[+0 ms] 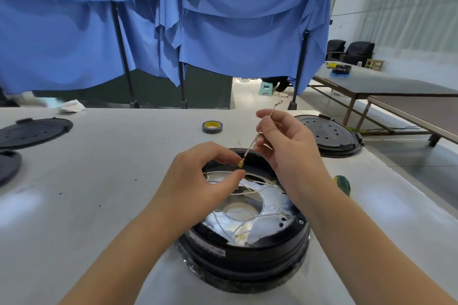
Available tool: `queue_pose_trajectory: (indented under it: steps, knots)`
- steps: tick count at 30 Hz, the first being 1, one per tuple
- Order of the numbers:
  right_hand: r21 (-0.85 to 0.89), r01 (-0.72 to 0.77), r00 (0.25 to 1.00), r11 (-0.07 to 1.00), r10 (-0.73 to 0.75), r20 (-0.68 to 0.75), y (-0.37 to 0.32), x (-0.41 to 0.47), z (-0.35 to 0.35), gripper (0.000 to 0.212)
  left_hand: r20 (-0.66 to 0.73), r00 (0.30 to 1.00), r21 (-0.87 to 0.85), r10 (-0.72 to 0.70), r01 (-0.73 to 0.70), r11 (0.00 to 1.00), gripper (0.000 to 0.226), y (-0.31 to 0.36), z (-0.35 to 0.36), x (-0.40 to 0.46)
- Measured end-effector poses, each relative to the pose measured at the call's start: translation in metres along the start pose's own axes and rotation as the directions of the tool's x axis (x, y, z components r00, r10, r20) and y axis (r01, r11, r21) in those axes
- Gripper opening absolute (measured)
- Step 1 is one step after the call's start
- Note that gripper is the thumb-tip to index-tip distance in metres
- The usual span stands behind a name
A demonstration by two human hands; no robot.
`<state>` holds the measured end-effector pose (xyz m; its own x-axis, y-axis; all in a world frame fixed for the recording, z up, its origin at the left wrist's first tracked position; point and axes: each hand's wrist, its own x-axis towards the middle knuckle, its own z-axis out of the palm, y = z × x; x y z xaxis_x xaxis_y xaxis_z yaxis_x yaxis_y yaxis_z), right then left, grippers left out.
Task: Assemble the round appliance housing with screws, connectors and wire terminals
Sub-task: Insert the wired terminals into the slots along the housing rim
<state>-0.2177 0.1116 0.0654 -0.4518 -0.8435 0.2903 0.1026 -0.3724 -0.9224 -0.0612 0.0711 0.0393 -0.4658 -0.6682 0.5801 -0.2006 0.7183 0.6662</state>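
Here the round black housing [247, 250] sits at the tabletop's [99, 181] near edge. Above it, the right hand [285, 141] pinches a short wire [252, 143] with a brass terminal [240, 163], while the left hand [205, 176] pinches a white wire [257, 182] inside the housing.

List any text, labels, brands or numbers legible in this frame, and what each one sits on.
No text can be read.
White label on the round housing's black side wall: print too blurred.
Tape roll, yellow core: no legible marking.
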Motion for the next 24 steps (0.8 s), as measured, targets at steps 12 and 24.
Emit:
queue_pose_trajectory:
  steps: [12,24]
  knots:
    - [0.027,-0.069,0.998,0.997,0.069,-0.002,0.025,-0.011,-0.006,0.014,-0.073,0.997,0.031,0.026,-0.024,0.999,0.006,-0.009,0.008,-0.019]
    - [0.094,-0.173,0.985,0.98,0.171,0.035,0.027,-0.016,-0.01,0.006,-0.171,0.915,-0.474,-0.366,0.25,0.845,0.007,-0.007,-0.001,-0.011]
